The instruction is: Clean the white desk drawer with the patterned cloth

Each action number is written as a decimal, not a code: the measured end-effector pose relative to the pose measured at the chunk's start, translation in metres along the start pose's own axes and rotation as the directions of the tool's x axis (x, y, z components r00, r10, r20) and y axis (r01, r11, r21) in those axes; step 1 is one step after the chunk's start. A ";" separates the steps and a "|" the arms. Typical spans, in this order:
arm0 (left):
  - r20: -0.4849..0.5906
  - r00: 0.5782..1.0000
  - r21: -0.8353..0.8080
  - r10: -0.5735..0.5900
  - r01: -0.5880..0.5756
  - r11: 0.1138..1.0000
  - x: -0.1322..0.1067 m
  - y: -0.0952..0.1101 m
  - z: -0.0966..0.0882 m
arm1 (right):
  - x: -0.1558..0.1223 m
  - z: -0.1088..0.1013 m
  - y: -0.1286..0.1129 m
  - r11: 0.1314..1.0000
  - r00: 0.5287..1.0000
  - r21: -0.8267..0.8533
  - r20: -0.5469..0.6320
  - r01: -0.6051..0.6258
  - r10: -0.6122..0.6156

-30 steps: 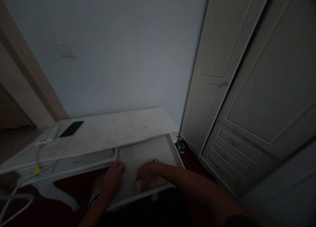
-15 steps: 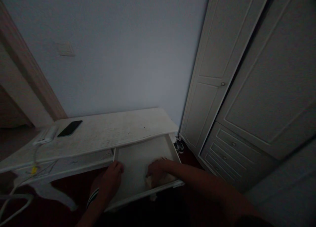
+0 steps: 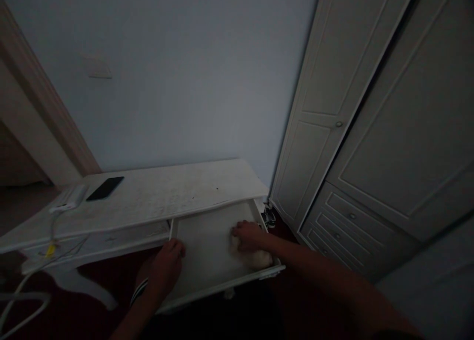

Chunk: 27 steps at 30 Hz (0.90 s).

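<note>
A white desk [image 3: 148, 197] stands against the wall with its right drawer [image 3: 207, 241] pulled out. My left hand [image 3: 166, 266] grips the drawer's left side wall, fingers curled over the edge. My right hand [image 3: 247, 235] presses a pale cloth [image 3: 259, 257] onto the drawer floor near its right side, fingers bent over it. The room is dim and the cloth's shape is hard to make out.
A black phone [image 3: 100, 188] and a white charger block [image 3: 68, 198] with a cable lie on the desk's left end. A tall white wardrobe [image 3: 370, 132] with small drawers stands at the right. Something small and dark [image 3: 269, 215] lies on the red floor beside it.
My right hand has slid the cloth from the front middle of the drawer to its right side and a little deeper. My left hand has stayed on the drawer's left wall.
</note>
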<state>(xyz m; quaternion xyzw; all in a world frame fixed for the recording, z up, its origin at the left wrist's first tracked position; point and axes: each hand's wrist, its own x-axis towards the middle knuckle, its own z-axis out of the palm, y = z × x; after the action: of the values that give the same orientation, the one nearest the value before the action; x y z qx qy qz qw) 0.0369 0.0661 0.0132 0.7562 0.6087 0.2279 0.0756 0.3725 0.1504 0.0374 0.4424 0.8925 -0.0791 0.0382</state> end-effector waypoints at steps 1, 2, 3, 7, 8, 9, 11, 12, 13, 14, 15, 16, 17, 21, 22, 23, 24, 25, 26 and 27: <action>0.004 1.000 0.011 -0.009 0.009 1.000 0.000 -0.001 0.000 | 0.006 -0.001 0.003 0.999 0.999 0.015 -0.036 -0.035 0.035; 0.011 1.000 0.020 -0.016 0.016 1.000 0.000 -0.001 0.001 | 0.013 -0.001 0.004 0.998 0.996 0.032 -0.064 -0.058 0.060; 0.019 1.000 0.026 -0.017 0.016 1.000 0.001 -0.001 0.000 | 0.021 -0.001 0.004 0.996 0.992 0.053 -0.092 -0.077 0.082; 0.044 0.999 0.028 -0.018 0.017 0.999 0.001 0.003 -0.003 | 0.056 0.006 -0.017 0.987 0.971 0.128 -0.205 -0.099 0.124; 0.044 0.999 0.032 -0.019 0.018 0.999 0.001 0.004 -0.004 | 0.065 0.009 -0.027 0.985 0.965 0.140 -0.231 -0.095 0.126; 0.039 0.999 0.042 -0.018 0.017 0.999 0.001 0.004 -0.005 | 0.072 0.012 -0.037 0.985 0.960 0.151 -0.253 -0.087 0.123; 0.032 0.999 0.083 -0.009 0.007 0.996 0.002 0.004 -0.004 | 0.086 0.017 -0.058 0.985 0.954 0.165 -0.283 -0.054 0.100; 0.030 1.000 0.111 -0.002 -0.002 0.994 0.002 0.003 -0.003 | 0.091 0.020 -0.068 0.985 0.953 0.169 -0.292 -0.029 0.078; 0.028 1.000 0.139 0.002 -0.006 0.990 0.002 0.001 -0.001 | 0.095 0.022 -0.078 0.985 0.954 0.171 -0.295 -0.001 0.052; 0.027 1.000 0.163 0.006 -0.010 0.987 0.003 -0.001 0.001 | 0.099 0.025 -0.086 0.985 0.956 0.171 -0.294 0.030 0.022; 0.026 1.000 0.181 0.015 -0.019 0.983 0.003 -0.003 0.003 | 0.101 0.027 -0.093 0.984 0.957 0.169 -0.289 0.065 -0.013; 0.021 0.999 0.194 0.025 -0.028 0.981 0.003 -0.005 0.005 | 0.102 0.030 -0.098 0.981 0.958 0.164 -0.282 0.101 -0.052; 0.016 0.999 0.201 0.036 -0.038 0.979 0.002 -0.007 0.007 | 0.102 0.032 -0.102 0.978 0.957 0.156 -0.275 0.137 -0.090; -0.008 0.998 0.210 0.062 -0.059 0.976 0.000 -0.007 0.010 | 0.092 0.042 -0.101 0.950 0.930 0.085 -0.247 0.301 -0.272; -0.012 0.998 0.211 0.059 -0.055 0.976 0.000 -0.006 0.009 | 0.087 0.044 -0.097 0.935 0.916 0.057 -0.232 0.350 -0.329; -0.010 0.998 0.210 0.057 -0.053 0.976 -0.001 -0.004 0.008 | 0.083 0.044 -0.092 0.913 0.896 0.027 -0.208 0.407 -0.393; -0.006 0.999 0.209 0.053 -0.050 0.977 -0.001 -0.002 0.006 | 0.079 0.044 -0.086 0.884 0.871 -0.001 -0.176 0.467 -0.459; 0.006 0.999 0.207 0.049 -0.049 0.977 0.000 0.000 0.005 | 0.075 0.043 -0.080 0.852 0.842 -0.021 -0.140 0.523 -0.520; 0.018 0.999 0.205 0.043 -0.045 0.978 0.000 0.001 0.003 | 0.072 0.041 -0.073 0.823 0.817 -0.031 -0.107 0.567 -0.567; 0.028 0.999 0.202 0.036 -0.041 0.979 0.000 0.003 0.001 | 0.069 0.038 -0.065 0.805 0.801 -0.032 -0.084 0.592 -0.593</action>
<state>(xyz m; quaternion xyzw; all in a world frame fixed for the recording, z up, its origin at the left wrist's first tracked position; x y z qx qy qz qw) 0.0398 0.0661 0.0131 0.7743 0.6131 0.1570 0.0014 0.2789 0.1591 -0.0031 0.1446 0.9869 -0.0653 -0.0275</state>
